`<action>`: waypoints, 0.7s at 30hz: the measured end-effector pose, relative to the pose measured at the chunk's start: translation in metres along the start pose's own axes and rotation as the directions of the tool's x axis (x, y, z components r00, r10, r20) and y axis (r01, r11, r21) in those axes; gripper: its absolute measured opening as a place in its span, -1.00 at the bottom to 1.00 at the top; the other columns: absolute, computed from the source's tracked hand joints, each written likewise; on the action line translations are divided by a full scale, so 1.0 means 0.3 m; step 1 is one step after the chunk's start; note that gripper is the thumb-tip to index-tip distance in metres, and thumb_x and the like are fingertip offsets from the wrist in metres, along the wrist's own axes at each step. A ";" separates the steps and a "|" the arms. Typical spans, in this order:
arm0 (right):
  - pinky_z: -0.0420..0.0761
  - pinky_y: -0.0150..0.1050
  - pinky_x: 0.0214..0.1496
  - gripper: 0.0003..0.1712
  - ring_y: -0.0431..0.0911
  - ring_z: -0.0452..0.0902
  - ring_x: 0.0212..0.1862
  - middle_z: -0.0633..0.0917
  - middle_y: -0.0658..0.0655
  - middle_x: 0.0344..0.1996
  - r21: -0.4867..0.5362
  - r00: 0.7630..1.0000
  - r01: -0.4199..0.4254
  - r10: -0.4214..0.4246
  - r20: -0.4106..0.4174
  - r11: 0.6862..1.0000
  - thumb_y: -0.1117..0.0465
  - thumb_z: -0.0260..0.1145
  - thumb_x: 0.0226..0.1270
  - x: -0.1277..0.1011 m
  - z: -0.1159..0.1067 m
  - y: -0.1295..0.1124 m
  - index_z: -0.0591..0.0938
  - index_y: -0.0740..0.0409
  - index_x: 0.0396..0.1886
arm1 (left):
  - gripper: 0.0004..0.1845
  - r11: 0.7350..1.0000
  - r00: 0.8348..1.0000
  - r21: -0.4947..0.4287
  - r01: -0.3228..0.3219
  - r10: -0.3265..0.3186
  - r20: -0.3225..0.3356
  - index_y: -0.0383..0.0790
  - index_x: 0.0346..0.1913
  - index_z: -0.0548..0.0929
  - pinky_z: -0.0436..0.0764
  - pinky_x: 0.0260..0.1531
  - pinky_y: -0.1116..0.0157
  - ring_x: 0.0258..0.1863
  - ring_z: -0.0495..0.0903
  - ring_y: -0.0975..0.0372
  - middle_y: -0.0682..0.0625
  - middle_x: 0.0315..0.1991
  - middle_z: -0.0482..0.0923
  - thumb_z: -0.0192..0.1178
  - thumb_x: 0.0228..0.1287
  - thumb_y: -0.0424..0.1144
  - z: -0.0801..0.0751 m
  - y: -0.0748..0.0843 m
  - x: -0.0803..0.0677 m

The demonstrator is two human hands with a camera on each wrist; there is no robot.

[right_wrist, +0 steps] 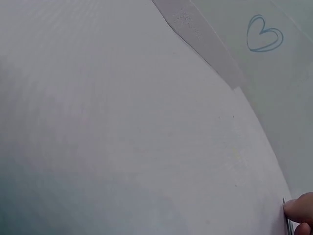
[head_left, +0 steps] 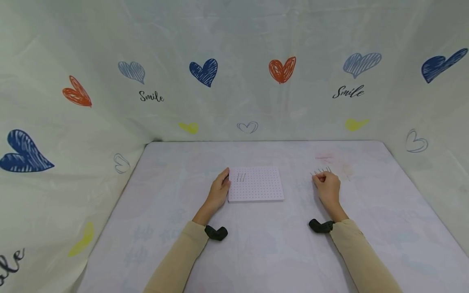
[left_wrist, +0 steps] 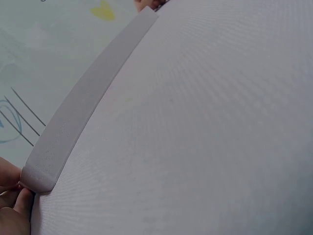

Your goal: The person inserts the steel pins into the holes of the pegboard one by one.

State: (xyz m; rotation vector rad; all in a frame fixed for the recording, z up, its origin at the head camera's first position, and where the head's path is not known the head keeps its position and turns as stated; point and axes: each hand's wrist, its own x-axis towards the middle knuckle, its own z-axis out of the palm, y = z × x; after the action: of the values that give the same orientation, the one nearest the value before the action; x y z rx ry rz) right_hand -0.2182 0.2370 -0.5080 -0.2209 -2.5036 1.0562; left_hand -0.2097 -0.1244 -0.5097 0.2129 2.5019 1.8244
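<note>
A white pegboard [head_left: 256, 185] with rows of small holes lies flat on the table. Three thin dark metal pins [head_left: 241, 177] stand in its upper left part; the left wrist view shows the same pins [left_wrist: 28, 107] rising above the board's side wall [left_wrist: 83, 93]. My left hand [head_left: 218, 189] holds the board's left edge, fingertips [left_wrist: 22, 200] at its near corner. To the right of the board, my right hand [head_left: 327, 187] has thumb and fingers [right_wrist: 299, 208] pinched together at a thin dark pin [right_wrist: 287, 215]. Several more pins [head_left: 323, 170] lie just beyond those fingers.
The white table [head_left: 264, 244] runs back to an upright white sheet [head_left: 242, 101] printed with hearts and words. A faint reddish stain [head_left: 324, 157] marks the tabletop behind the right hand. Each wrist wears a black camera, such as the left one [head_left: 216, 233].
</note>
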 end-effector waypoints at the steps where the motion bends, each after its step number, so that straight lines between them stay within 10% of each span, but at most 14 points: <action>1: 0.36 -0.24 -0.41 -0.86 0.05 0.44 -0.45 0.59 0.26 -0.55 0.000 1.000 0.001 -0.001 -0.001 1.000 0.41 0.36 0.29 0.000 0.000 -0.001 0.68 0.47 -0.41 | -0.45 1.000 1.000 0.000 -0.001 0.001 0.001 -0.45 0.53 0.07 0.18 0.46 0.17 0.51 0.09 0.00 -0.26 0.54 0.02 -0.15 0.56 -0.48 0.000 0.000 0.000; 21: 0.38 0.02 -0.20 -0.83 0.24 0.40 -0.27 0.56 0.36 -0.49 -0.027 0.994 0.040 -0.037 0.098 0.999 0.43 0.23 0.38 0.004 -0.009 -0.019 0.58 0.53 -0.35 | -0.45 1.000 1.000 0.008 -0.006 0.006 -0.001 -0.46 0.53 0.06 0.17 0.46 0.15 0.51 0.07 -0.01 -0.27 0.54 0.01 -0.15 0.56 -0.48 -0.002 0.011 -0.008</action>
State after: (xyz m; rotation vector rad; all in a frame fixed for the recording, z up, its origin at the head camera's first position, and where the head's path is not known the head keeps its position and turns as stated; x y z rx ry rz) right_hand -0.2180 0.2352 -0.5019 -0.1316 -2.6006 1.0402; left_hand -0.2072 -0.1244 -0.5064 0.2201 2.5118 1.8178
